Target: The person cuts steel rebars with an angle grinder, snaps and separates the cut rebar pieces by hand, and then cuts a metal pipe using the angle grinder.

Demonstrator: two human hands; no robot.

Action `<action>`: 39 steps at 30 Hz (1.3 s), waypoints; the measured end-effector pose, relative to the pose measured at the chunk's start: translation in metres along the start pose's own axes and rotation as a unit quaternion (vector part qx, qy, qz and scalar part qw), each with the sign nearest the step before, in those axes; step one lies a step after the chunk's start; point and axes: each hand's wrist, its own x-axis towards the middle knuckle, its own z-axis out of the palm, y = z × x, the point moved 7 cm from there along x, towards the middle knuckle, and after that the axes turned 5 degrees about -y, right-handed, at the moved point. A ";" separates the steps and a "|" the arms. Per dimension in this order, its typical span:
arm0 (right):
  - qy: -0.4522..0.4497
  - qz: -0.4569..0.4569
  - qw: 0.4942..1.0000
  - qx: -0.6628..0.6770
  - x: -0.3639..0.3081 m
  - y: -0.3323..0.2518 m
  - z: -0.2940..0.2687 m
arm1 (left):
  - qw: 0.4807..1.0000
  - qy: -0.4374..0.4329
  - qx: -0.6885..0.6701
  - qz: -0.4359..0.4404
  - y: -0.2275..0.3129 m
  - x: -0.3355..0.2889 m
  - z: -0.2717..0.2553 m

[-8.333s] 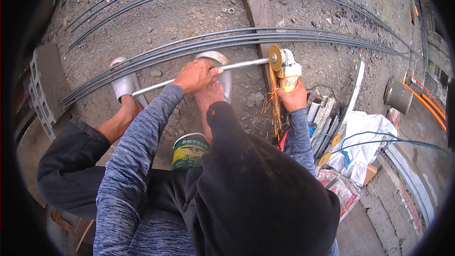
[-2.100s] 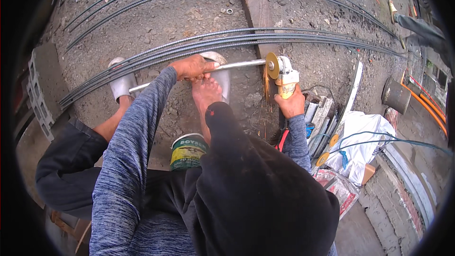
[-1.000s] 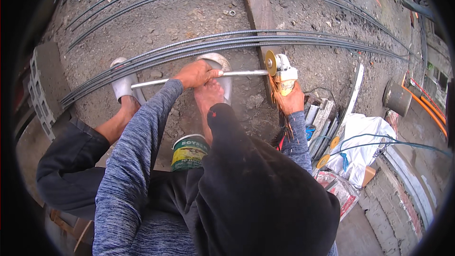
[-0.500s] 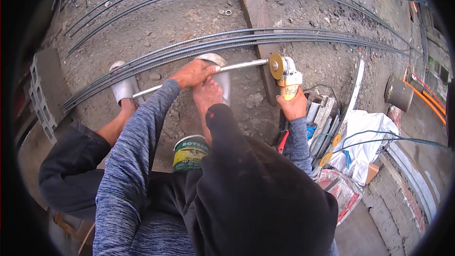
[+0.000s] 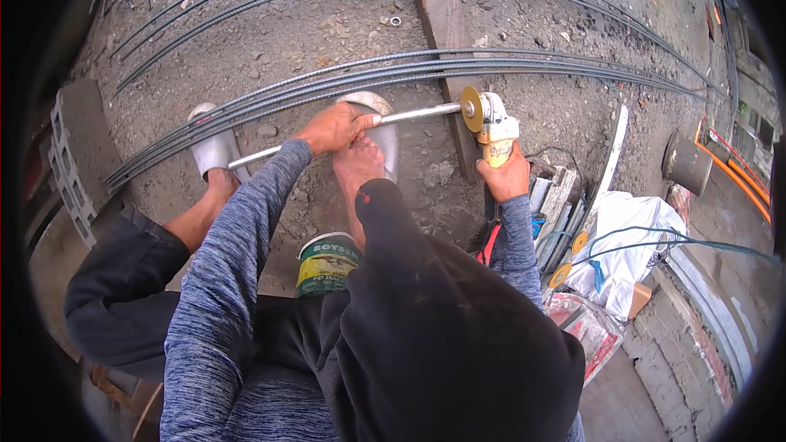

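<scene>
My left hand is closed around a thin silvery metal pipe, pressing it down over my right foot, which wears a white slipper. The pipe runs across both feet; part of it passes under my left forearm. In my right hand is a yellow angle grinder, gripped by its body. Its golden cutting disc stands upright at the pipe's right end, touching it or very close; I cannot tell which. Whether the disc is spinning does not show.
Long steel bars cross in front of my feet, over a wooden plank. A green and yellow bucket stands between my legs. At right lie metal offcuts, spare discs, a white sack and a cable; a hollow block is at left.
The grinder and my right hand have shifted very slightly left and up, with the disc turned a little. My left hand and the pipe stay in place.
</scene>
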 end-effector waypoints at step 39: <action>0.002 0.020 0.999 0.025 -0.005 0.020 0.018 | 0.988 -0.131 -0.070 -0.033 -0.001 0.004 0.001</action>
